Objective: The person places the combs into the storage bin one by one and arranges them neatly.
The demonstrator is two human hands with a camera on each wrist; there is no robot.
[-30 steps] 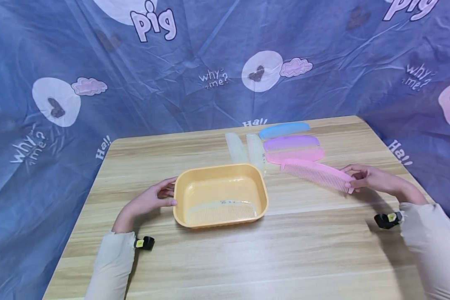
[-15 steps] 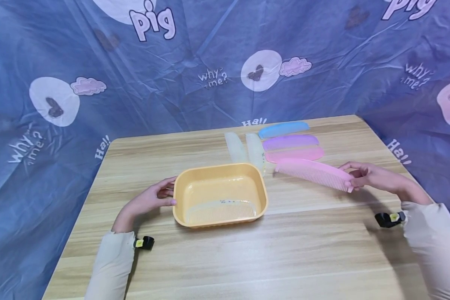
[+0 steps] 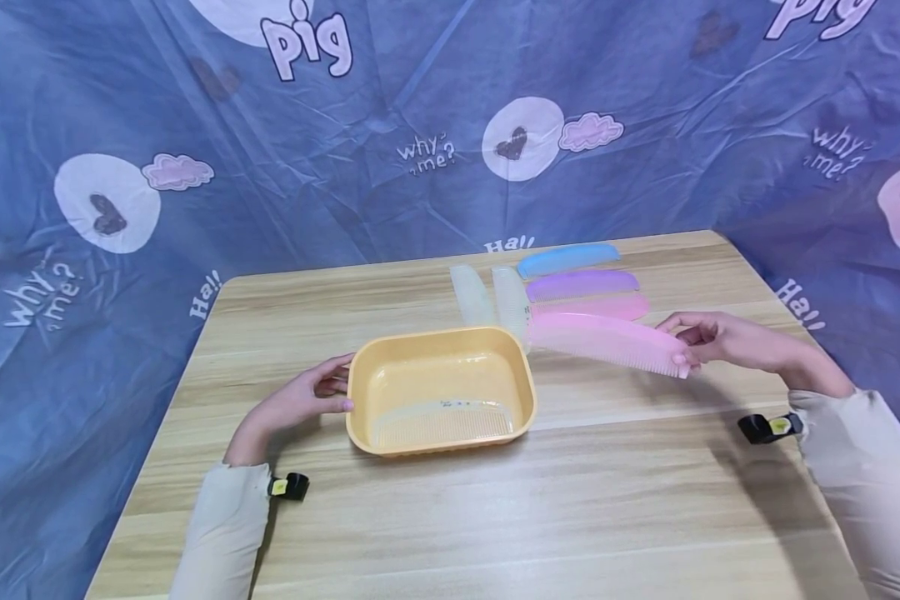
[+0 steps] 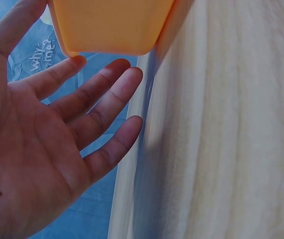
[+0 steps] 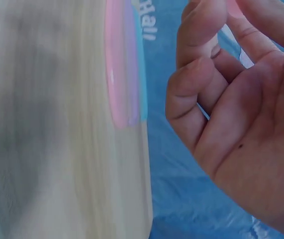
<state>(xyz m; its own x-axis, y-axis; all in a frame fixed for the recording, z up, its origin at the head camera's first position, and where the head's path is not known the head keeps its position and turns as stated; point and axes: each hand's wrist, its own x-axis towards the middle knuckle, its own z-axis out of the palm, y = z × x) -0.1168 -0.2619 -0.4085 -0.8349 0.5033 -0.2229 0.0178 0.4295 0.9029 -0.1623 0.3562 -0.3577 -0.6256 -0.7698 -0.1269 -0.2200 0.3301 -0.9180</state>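
Between thumb and fingers, my right hand (image 3: pixel 742 342) pinches the right end of a pink comb (image 3: pixel 600 337). Its teeth face down toward me, its left end close to the basin's far right corner, and its shadow lies below on the table. My left hand (image 3: pixel 300 404) touches the left end of a yellow plastic basin (image 3: pixel 441 450) with thumb and fingertips. In the left wrist view the fingers of that hand are spread and fairly straight beside the basin (image 4: pixel 112 27). A translucent whitish comb (image 3: pixel 442 423) lies in the basin along its near side.
Behind the basin lie two translucent combs, a left one (image 3: pixel 470 293) and a right one (image 3: pixel 508 292). A blue comb (image 3: pixel 568 260), a purple comb (image 3: pixel 583 285) and another pink comb (image 3: pixel 630 307) lie at the back. A printed blue cloth (image 3: pixel 307 200) hangs behind the wooden table (image 3: pixel 450 533).
My right hand has moved left and slightly up with the pink comb, whose left end now overlaps the right translucent comb. My left hand and the basin have stayed in place.
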